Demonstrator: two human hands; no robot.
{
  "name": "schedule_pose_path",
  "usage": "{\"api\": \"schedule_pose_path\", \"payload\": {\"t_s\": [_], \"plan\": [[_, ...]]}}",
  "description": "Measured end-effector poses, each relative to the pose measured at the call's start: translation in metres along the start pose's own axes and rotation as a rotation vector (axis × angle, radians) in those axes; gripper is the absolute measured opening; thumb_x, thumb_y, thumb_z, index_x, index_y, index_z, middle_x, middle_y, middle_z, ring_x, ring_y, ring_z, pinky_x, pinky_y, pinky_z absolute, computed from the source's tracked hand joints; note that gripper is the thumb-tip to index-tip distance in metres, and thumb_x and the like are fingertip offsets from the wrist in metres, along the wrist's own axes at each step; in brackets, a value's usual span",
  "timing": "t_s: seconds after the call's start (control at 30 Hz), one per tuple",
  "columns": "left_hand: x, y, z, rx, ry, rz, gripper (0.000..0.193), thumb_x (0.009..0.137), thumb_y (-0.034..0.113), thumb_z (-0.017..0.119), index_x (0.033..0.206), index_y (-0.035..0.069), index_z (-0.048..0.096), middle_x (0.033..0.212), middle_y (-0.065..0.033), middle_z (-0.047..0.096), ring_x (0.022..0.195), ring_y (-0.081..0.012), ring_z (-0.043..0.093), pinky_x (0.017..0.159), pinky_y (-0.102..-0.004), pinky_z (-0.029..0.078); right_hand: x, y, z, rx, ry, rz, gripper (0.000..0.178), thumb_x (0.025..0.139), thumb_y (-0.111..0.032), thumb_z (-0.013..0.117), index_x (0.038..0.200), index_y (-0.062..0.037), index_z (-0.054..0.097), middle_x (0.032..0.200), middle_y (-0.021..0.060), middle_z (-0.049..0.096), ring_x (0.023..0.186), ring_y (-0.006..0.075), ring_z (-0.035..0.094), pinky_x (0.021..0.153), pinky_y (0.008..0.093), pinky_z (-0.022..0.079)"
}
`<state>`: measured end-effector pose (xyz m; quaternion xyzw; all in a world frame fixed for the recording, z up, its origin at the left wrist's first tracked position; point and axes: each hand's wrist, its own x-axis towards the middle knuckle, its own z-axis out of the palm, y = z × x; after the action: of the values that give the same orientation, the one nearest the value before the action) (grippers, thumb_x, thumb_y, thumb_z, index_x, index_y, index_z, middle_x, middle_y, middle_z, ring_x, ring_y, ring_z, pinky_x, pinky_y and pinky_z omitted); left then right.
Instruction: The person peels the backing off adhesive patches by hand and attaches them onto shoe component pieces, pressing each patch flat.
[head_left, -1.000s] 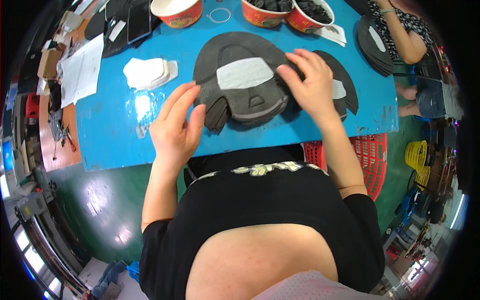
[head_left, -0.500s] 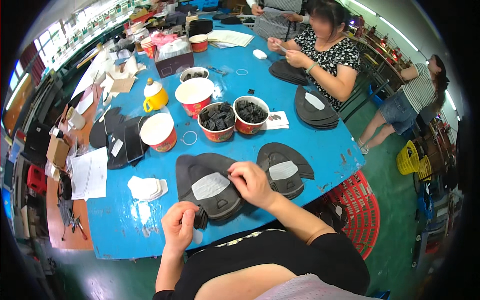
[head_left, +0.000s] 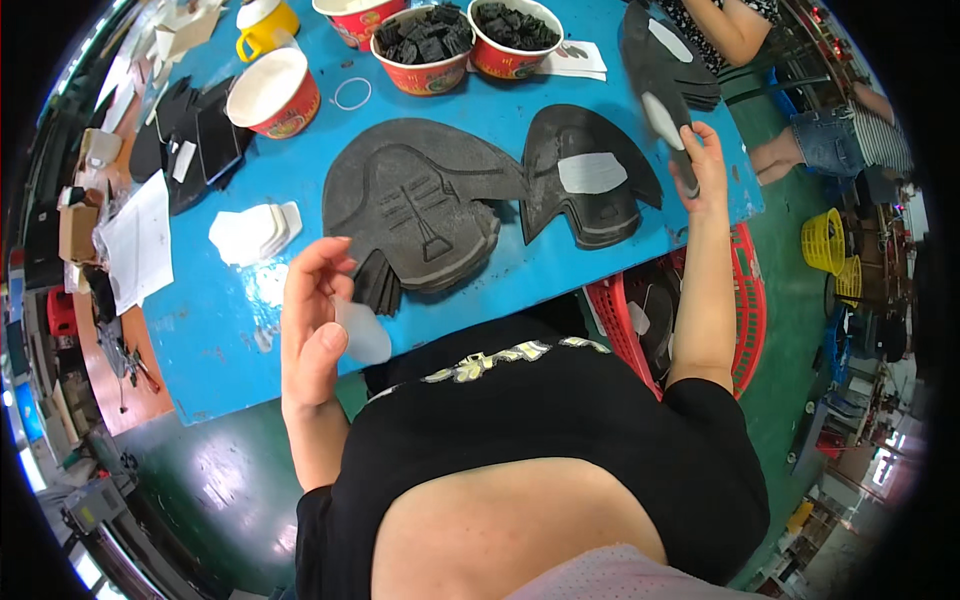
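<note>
My right hand (head_left: 703,168) is closed on the edge of a dark foam pad with a white oval patch (head_left: 663,122), held up at the table's right side. Behind it lies a stack of similar pads (head_left: 700,92). In front of me sits a thick stack of black foam pads (head_left: 400,210), its top one bare and grooved. A second stack, topped by a pad with a white patch (head_left: 592,173), adjoins it. Beside several small black strips (head_left: 377,283), my left hand (head_left: 320,320) is loosely open. A translucent white piece (head_left: 365,335) shows by its thumb; contact is unclear.
White patches (head_left: 255,232) lie in a pile at left. Paper tubs, two filled with black bits (head_left: 425,45), stand at the back, near a yellow mug (head_left: 268,28). A red basket (head_left: 740,300) is below the table's right edge. Another person's arm (head_left: 735,30) shows at upper right.
My right hand has moved from the front stack to the right, carrying a patched pad. The stack's top now shows no patch. My left hand's fingers have loosened, and the view has tilted down.
</note>
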<state>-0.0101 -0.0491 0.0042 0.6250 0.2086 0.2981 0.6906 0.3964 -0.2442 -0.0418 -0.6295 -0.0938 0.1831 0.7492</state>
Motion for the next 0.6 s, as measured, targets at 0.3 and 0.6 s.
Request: {"api": "schedule_pose_path", "payload": {"t_s": [0.3, 0.6], "plan": [[-0.005, 0.001, 0.005, -0.002, -0.066, 0.016, 0.063, 0.059, -0.01, 0.035, 0.122, -0.003, 0.042, 0.11, -0.0055, 0.042, 0.101, -0.0109, 0.04, 0.085, -0.0215, 0.033, -0.018, 0.028, 0.009, -0.331, -0.168, 0.07, 0.014, 0.086, -0.012, 0.059, 0.095, -0.0109, 0.048, 0.071, -0.0002, 0.057, 0.052, 0.0039, 0.045, 0.042, 0.0178, 0.034], [0.005, 0.019, 0.024, 0.161, 0.007, -0.07, 0.042, 0.075, -0.013, 0.043, 0.114, 0.001, 0.049, 0.102, -0.002, 0.046, 0.088, -0.0066, 0.044, 0.069, -0.0168, 0.036, -0.041, 0.011, 0.022, -1.392, 0.035, -0.804, 0.028, 0.073, -0.016, 0.067, 0.097, -0.0074, 0.056, 0.084, 0.0103, 0.061, 0.074, 0.0285, 0.057, 0.066, 0.0383, 0.047]]}}
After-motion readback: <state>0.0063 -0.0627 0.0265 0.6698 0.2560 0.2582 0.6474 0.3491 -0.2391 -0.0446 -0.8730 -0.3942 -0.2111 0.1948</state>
